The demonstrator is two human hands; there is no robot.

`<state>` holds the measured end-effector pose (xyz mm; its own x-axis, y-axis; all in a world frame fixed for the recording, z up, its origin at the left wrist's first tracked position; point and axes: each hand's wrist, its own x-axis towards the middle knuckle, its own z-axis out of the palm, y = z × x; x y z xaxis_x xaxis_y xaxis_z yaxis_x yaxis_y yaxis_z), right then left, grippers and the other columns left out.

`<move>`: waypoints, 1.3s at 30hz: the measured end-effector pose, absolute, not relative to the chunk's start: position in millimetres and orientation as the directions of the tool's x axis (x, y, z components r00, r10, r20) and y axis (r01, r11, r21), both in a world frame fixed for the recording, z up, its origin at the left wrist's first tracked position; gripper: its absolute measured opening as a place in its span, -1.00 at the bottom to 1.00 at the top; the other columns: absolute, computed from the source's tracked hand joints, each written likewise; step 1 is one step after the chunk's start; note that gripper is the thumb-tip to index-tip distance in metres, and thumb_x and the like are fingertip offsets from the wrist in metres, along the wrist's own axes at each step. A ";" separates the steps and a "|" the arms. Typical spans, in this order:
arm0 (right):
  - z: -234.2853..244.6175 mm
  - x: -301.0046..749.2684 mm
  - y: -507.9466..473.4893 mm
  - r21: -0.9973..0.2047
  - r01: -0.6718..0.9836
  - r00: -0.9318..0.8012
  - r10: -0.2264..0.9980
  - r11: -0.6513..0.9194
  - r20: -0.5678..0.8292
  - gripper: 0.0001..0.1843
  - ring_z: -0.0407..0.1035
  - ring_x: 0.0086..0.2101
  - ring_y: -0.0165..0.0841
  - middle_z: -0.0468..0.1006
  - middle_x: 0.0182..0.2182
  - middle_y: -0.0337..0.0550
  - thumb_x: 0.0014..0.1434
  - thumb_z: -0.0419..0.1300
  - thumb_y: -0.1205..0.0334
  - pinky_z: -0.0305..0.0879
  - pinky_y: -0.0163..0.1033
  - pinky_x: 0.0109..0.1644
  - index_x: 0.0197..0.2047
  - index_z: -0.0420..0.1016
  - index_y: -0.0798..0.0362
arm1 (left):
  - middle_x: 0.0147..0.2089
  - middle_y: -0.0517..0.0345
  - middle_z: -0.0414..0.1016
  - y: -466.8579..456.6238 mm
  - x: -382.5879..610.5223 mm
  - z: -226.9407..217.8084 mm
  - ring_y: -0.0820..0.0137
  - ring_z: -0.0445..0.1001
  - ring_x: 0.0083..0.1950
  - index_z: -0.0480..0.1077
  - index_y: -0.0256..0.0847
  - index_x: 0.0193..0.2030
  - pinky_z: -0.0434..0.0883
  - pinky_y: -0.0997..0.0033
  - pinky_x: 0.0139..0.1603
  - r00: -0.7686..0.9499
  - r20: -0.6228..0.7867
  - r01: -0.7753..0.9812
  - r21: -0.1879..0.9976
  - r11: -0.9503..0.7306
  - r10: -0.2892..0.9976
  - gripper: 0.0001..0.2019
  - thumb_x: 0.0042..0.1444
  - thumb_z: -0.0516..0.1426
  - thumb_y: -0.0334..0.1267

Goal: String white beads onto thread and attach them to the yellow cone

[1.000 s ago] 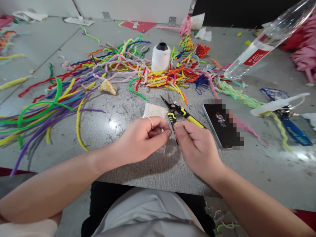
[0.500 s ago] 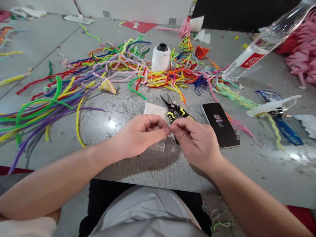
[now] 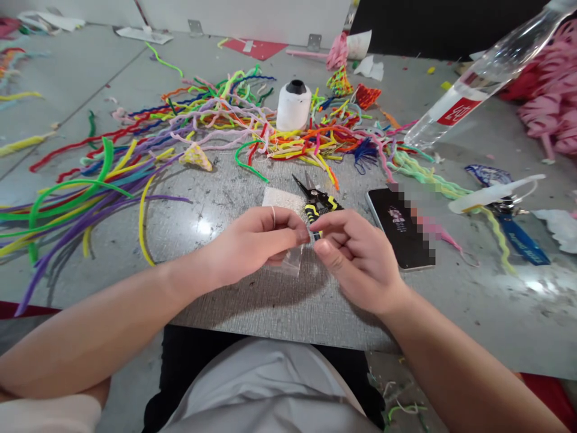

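Note:
My left hand (image 3: 259,243) hovers over the table with thumb and fingertips pinched together. Whatever sits in that pinch is too small to make out. A short gap away, my right hand (image 3: 360,261) has its thumb and index finger parted, and nothing shows between them. Beneath and behind the left fingers lies a clear plastic bag (image 3: 282,197) with small whitish bits inside. Black-and-yellow pliers (image 3: 321,203) rest just beyond the hands, jaws apart and pointing away; the right hand hides part of their handles.
A phone (image 3: 396,219) lies right of the hands. Behind them, a white thread spool (image 3: 294,111) stands among tangled coloured fuzzy stems (image 3: 202,117). More stems (image 3: 85,204) spread left. At right are a clear bottle (image 3: 464,105), a white nozzle-tipped tube (image 3: 491,193) and a blue strap (image 3: 525,237).
My right thumb and index finger have parted and drawn slightly away from the left fingertips. The left hand keeps its pinch in nearly the same place.

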<state>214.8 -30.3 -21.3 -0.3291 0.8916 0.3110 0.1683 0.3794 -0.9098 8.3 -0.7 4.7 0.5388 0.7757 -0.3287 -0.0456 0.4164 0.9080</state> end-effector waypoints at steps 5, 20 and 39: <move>-21.3 211.6 -28.6 -0.886 0.228 -0.314 0.892 0.405 0.327 -0.92 0.19 -0.62 -0.51 0.41 -0.56 -0.42 0.47 0.25 0.20 0.04 -0.36 -0.57 -0.10 0.45 -0.02 | -0.56 0.40 0.14 -1.2 10.0 7.7 0.65 0.03 -0.57 0.46 -0.25 -0.38 0.02 0.58 -0.53 0.559 -0.370 -0.077 0.868 0.490 0.742 -0.89 0.10 0.31 -0.35; -20.3 206.0 -29.0 -0.877 0.333 -0.189 0.936 0.347 0.298 -0.39 0.11 -0.59 -0.49 0.25 -0.65 -0.35 0.55 0.18 -0.09 0.06 -0.31 -0.51 -0.52 0.31 0.00 | -0.52 0.37 0.16 -8.6 9.1 10.9 0.60 0.04 -0.52 0.46 -0.22 -0.33 -0.03 0.55 -0.55 0.528 -0.199 0.239 0.968 0.081 0.825 -0.89 0.19 0.26 -0.28; -13.6 215.2 -26.2 -0.740 0.392 -0.284 0.837 0.547 0.468 -0.80 0.39 -0.55 -0.46 0.65 -0.49 -0.27 0.45 0.29 0.26 0.22 -0.32 -0.46 -0.28 0.62 -0.01 | -0.54 0.36 0.23 -3.4 7.3 2.5 0.61 0.12 -0.55 0.46 -0.21 -0.33 0.06 0.54 -0.51 0.567 -0.302 0.003 0.931 0.365 0.767 -0.89 0.19 0.27 -0.28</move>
